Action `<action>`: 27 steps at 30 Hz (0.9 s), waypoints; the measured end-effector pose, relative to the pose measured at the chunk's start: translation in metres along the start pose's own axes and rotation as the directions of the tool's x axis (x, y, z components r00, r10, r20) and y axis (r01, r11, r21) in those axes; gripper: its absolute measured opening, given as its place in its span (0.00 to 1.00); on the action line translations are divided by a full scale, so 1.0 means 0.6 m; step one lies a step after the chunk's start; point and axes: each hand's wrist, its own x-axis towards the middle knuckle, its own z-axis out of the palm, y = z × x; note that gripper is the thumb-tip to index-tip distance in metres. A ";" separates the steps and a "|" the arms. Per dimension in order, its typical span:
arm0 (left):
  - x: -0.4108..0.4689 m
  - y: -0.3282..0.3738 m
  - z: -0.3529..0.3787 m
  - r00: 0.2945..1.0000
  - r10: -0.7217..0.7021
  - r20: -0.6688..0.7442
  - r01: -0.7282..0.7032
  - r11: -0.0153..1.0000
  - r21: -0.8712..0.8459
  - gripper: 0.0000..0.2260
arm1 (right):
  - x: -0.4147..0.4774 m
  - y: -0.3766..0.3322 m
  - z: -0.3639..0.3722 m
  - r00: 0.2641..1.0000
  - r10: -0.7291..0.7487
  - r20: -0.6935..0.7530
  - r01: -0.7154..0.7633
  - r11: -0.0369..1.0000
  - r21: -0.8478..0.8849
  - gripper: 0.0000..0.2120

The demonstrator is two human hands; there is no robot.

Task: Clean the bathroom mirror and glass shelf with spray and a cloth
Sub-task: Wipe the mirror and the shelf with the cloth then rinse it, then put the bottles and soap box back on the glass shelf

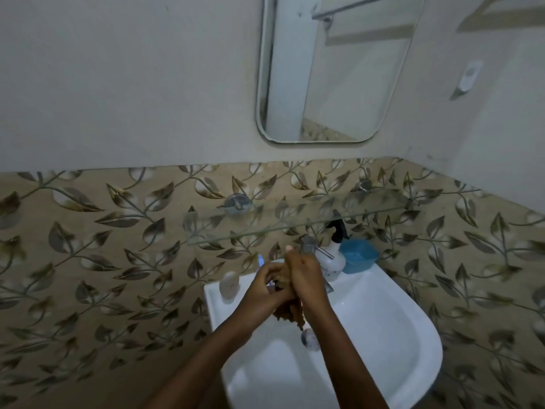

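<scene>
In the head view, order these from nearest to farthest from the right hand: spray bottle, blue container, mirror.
From the right hand:
1. Spray bottle, just right of it on the sink rim.
2. Blue container, farther right, beside the bottle.
3. Mirror, high on the wall.

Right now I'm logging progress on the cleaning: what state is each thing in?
Cloth: bunched, gripped by both hands over the sink.
Left hand: closed on cloth.
Right hand: closed on cloth.
Spray bottle: upright on sink rim, untouched.
Glass shelf: bare.
</scene>
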 end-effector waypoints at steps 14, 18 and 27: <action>0.168 -0.019 0.127 0.954 -0.224 0.197 0.281 0.896 -0.342 0.15 | 0.088 0.091 -0.261 0.900 0.407 0.157 -0.431 0.884 0.179 0.09; 0.203 -0.051 0.169 0.937 -0.258 0.235 0.317 0.911 -0.265 0.18 | 0.118 0.146 -0.292 0.862 0.446 0.242 -0.500 0.827 0.257 0.12; 0.322 -0.082 0.281 0.908 -0.340 0.244 0.390 0.899 -0.198 0.07 | 0.269 0.195 -0.348 0.942 0.295 -0.163 -0.272 0.951 0.147 0.17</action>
